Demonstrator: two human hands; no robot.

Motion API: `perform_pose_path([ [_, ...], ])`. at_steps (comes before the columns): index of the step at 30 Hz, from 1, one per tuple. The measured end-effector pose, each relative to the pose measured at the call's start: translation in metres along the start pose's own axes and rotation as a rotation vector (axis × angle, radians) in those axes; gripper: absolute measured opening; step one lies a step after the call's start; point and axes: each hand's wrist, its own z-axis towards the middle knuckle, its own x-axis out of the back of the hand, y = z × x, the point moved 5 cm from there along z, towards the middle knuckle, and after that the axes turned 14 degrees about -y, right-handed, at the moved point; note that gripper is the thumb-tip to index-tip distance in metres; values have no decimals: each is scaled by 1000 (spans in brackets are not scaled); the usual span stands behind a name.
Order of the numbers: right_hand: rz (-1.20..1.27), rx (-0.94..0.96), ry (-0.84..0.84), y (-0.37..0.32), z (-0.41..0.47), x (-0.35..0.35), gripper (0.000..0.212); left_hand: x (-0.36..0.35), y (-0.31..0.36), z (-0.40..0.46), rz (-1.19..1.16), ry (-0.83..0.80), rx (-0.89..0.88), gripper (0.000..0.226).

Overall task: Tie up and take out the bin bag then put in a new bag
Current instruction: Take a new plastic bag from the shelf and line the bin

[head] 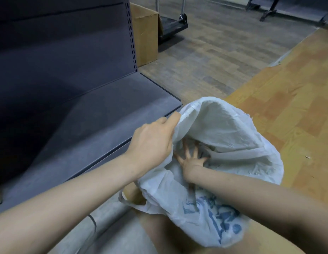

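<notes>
A: Nearest, the white bag with blue print hangs low over the floor; its loop handle dangles free.

B: And the hands?

A: The right hand is inside the mouth, fingers spread flat against the film. The left hand, beyond it, pinches the rim beside the grey shelf.

B: Handling?

A: Thin, limp, crinkly and probably light; best gathered at rim and handles.
</notes>
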Motion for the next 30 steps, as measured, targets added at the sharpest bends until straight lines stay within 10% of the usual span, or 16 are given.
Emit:
perform_pose_path([
  [16, -87, 15, 121, 4, 22, 0, 147, 0, 0, -2, 9, 9, 4, 25],
  [23, -224, 181, 268, -6, -61, 23, 65, 0, -1, -6, -3, 18, 11, 18],
  [30, -103, 454, 822, 50, -167, 29, 31, 1, -3, -6, -59, 59, -15, 12],
])
